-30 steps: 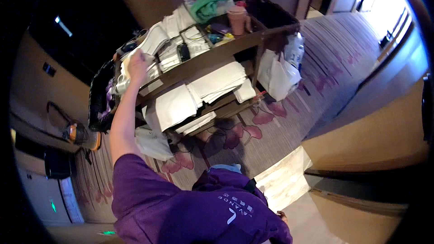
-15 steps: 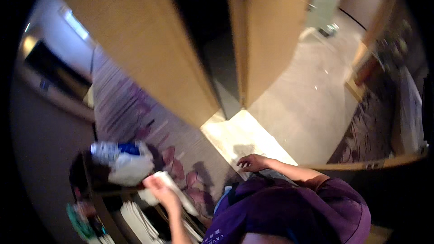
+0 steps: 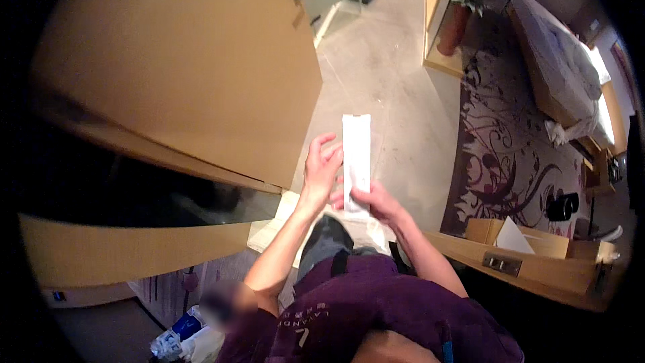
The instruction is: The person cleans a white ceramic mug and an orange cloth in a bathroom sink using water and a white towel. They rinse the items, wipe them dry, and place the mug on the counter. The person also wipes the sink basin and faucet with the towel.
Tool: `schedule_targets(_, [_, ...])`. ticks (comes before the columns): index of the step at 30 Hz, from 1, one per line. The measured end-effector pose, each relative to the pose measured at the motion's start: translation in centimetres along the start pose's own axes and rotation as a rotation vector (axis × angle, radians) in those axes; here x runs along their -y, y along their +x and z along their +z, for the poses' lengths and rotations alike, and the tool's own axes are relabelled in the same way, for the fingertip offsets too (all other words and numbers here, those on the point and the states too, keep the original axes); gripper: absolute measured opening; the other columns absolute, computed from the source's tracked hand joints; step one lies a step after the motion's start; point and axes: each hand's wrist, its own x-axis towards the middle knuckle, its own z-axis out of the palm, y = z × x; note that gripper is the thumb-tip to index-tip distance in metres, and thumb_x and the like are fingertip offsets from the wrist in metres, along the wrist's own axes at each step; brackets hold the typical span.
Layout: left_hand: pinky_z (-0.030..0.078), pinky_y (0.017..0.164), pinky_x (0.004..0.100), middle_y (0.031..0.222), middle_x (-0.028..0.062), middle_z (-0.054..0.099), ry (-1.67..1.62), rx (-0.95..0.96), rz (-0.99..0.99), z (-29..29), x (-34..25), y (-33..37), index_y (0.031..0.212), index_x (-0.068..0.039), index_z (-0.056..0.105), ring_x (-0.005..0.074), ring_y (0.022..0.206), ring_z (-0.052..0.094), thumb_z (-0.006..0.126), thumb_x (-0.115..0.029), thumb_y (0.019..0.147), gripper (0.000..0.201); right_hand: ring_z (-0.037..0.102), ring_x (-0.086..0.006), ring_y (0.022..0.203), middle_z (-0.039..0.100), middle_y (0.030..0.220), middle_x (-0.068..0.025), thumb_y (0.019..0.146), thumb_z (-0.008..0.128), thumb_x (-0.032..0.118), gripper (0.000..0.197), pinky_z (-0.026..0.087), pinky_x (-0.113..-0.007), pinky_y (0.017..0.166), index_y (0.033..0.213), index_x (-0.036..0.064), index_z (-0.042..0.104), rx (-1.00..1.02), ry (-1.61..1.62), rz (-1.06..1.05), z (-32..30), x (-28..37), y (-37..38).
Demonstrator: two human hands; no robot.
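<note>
A long, narrow white packet (image 3: 357, 148) stands out in front of my body at the middle of the head view. My right hand (image 3: 381, 203) grips its lower end, thumb across the front and fingertips showing past the left edge. Beside the packet's left edge is my left hand (image 3: 322, 167), fingers apart and loosely curled. Its fingertips come very near the edge; whether they touch it I cannot tell. Below both hands are my dark trousers and purple top.
To the left is a wooden door (image 3: 201, 74); a door frame with a metal strike plate (image 3: 502, 263) is at the lower right. Ahead lie pale floor (image 3: 403, 148), a flower vase (image 3: 455, 30) and patterned carpet (image 3: 510, 161) beside a bed (image 3: 554, 60). Bagged items (image 3: 185, 333) sit lower left.
My view has swung right, into the doorway. My left hand has left the cart and come in front of me. The white packet is now in my right hand, which was empty.
</note>
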Motion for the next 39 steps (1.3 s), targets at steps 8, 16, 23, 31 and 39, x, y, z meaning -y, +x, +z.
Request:
schedule_targets(8, [0.051,0.074,0.0214,0.111,0.0037,0.068,-0.065,0.316,-0.350,3.3,3.3,19.5,0.136,0.000,0.057,0.0061,0.088,0.058,0.057,-0.023,0.108,0.037,0.073,-0.0278,0.102,0.071,0.117,-0.0195,0.100,0.067,0.029,0.058,0.059,-0.039,0.092,0.143,-0.0057,0.049,-0.074,0.059,-0.029,-11.5,12.3,11.2])
schedule_targets(16, [0.049,0.099,0.0326,0.120,0.0100,0.067,0.098,0.471,-0.315,12.3,3.1,41.4,0.147,0.001,0.044,0.0178,0.114,0.062,0.060,-0.023,0.105,0.051,0.067,-0.0178,0.082,0.071,0.095,-0.0086,0.105,0.058,0.020,0.028,0.055,-0.031,0.077,0.123,-0.0008,0.061,-0.547,-0.264,-0.059,-21.3,24.1,21.1])
schedule_targets(23, [0.054,0.074,0.0279,0.101,0.0031,0.070,0.042,0.444,-0.446,22.6,2.9,61.0,0.124,-0.001,0.062,0.0119,0.087,0.065,0.074,-0.012,0.094,0.034,0.072,-0.0261,0.105,0.072,0.115,-0.0190,0.104,0.062,0.027,0.045,0.056,-0.040,0.097,0.135,-0.0049,0.056,-0.431,0.062,-0.035,-30.8,38.6,27.0])
schedule_targets(31, [0.057,0.076,0.0326,0.109,0.0061,0.071,-0.105,0.387,-0.441,32.5,3.5,83.7,0.133,-0.003,0.053,0.0140,0.096,0.068,0.065,-0.014,0.101,0.036,0.074,-0.0213,0.085,0.075,0.095,-0.0153,0.105,0.058,0.020,0.030,0.059,-0.034,0.081,0.120,-0.0065,0.062,-0.521,-0.192,-0.088,-49.0,53.4,38.1])
schedule_targets(39, [0.059,0.079,0.0332,0.102,0.0111,0.074,0.090,0.353,-0.200,36.7,1.7,103.0,0.123,0.001,0.055,0.0192,0.089,0.072,0.061,-0.009,0.102,0.024,0.067,-0.0150,0.062,0.070,0.072,-0.0088,0.106,0.061,0.026,0.030,0.052,-0.028,0.058,0.097,-0.0020,0.068,-0.375,-0.325,0.193,-61.0,69.5,53.2])
